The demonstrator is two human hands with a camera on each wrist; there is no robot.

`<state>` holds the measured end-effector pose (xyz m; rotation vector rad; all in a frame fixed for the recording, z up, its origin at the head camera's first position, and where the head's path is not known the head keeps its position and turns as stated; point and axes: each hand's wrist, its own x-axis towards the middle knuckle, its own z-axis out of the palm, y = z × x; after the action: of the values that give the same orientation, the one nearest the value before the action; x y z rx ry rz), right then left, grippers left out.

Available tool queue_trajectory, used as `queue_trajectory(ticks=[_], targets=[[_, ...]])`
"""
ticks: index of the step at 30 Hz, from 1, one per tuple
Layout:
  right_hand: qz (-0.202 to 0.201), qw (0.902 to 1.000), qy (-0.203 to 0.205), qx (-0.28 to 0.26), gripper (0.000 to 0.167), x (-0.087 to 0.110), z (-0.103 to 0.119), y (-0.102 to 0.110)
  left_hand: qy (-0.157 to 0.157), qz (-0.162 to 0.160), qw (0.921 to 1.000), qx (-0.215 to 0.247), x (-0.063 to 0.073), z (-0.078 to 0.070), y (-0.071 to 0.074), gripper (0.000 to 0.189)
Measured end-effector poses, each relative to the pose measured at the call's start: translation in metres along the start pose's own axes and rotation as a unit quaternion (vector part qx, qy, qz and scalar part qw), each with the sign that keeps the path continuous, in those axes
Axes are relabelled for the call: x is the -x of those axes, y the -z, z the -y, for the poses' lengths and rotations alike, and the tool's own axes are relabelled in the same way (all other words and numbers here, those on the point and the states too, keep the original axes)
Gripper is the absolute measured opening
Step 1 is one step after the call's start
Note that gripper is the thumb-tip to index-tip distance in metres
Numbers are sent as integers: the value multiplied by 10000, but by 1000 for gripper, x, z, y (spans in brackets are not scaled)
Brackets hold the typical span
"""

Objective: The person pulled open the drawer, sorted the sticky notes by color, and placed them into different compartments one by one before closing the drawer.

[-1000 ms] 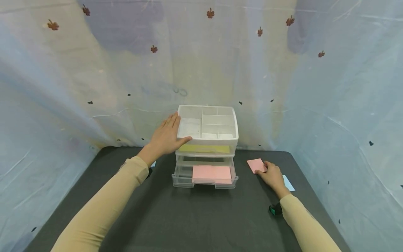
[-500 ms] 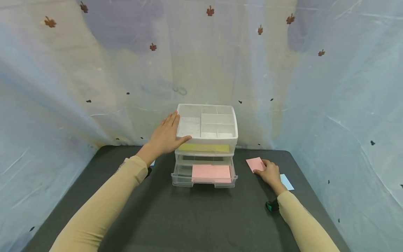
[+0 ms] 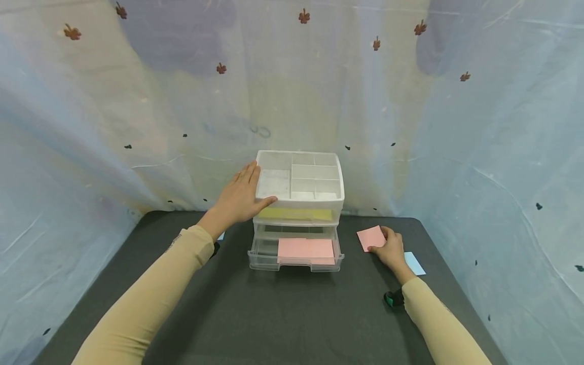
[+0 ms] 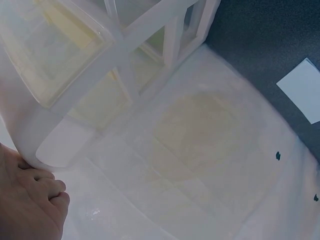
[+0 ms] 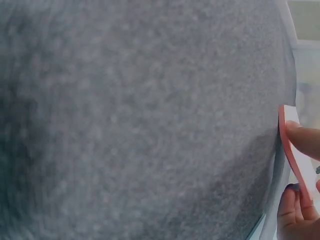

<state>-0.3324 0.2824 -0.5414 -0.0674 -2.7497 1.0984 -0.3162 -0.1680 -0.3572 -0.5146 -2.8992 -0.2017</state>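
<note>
A white desktop organizer [image 3: 298,203] with a compartmented top stands at the back of the dark table. My left hand [image 3: 241,195] rests along its left side with straight fingers, the thumb lying over the front corner. Its clear lower drawer [image 3: 264,263] is pulled out, with pink sticky notes [image 3: 305,251] inside. Yellow sticky notes [image 3: 296,214] show through the upper drawer, which is closed. To the right, my right hand [image 3: 392,253] pinches a pad of pink sticky notes [image 3: 370,238]. In the right wrist view the thumb presses on the pad [image 5: 288,150], other fingers beneath.
Light blue sticky notes [image 3: 414,263] lie just right of my right hand. Another light blue piece [image 3: 221,236] shows partly behind the left wrist, and more fully in the left wrist view as a pale sheet [image 4: 302,92]. A curtain [image 3: 292,101] hangs behind the table.
The right hand, holding the pink pad, has shifted very slightly left and upward in view, and the pad has turned a little. The left hand stays on the organizer.
</note>
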Motion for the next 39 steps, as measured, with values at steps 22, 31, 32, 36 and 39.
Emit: queue_trajectory(ticks=[22, 31, 32, 36, 39], targets=[[-464, 9976, -42, -521, 38, 8, 12, 6, -21, 13, 10000, 23, -1, 0, 0, 107], [-625, 9963, 85, -577, 31, 14, 19, 9, -59, -7, 10000, -7, -1, 1, 0, 106], [-639, 9962, 107, -585, 30, 15, 20, 9, -62, -8, 10000, 2, -1, 1, 0, 106], [-687, 9958, 160, -589, 29, 19, 24, 11, -56, 3, 10000, 25, -1, 1, 1, 106], [-724, 9954, 174, -599, 29, 23, 28, 13, -51, 15, 10000, 41, 0, 0, 2, 107]])
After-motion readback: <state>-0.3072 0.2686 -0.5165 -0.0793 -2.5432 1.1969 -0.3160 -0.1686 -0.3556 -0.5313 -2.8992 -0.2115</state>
